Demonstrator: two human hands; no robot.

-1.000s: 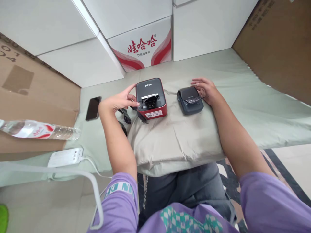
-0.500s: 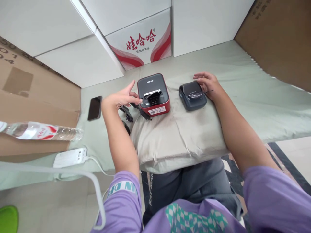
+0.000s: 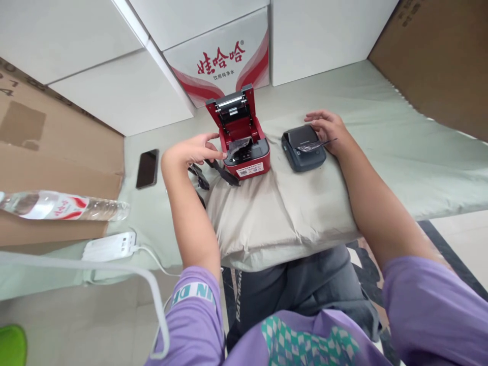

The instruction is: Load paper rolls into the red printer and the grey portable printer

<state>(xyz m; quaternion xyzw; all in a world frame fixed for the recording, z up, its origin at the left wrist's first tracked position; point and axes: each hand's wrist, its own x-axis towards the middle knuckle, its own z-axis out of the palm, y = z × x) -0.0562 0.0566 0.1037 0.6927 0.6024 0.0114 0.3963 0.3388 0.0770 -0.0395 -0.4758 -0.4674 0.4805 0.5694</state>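
Note:
A red and black label printer stands on the cloth with its lid swung up. A crumpled dark strip lies in its opening. My left hand is beside it, fingers apart, a fingertip at the printer's front left corner. To the right sits a smaller dark blue-grey portable printer, lid down, with a dark printed strip sticking out. Resting by its right rear side is my right hand, fingers loosely spread; whether it touches the strip is hard to tell.
Black straps or cables lie left of the red printer. Farther left are a phone, a water bottle and a white power bank with a cable. White boxes and cardboard boxes border the surface.
The red printer's lid, down before, has sprung up and shows the red inside. My left hand keeps its place at the corner; my right hand has barely moved.

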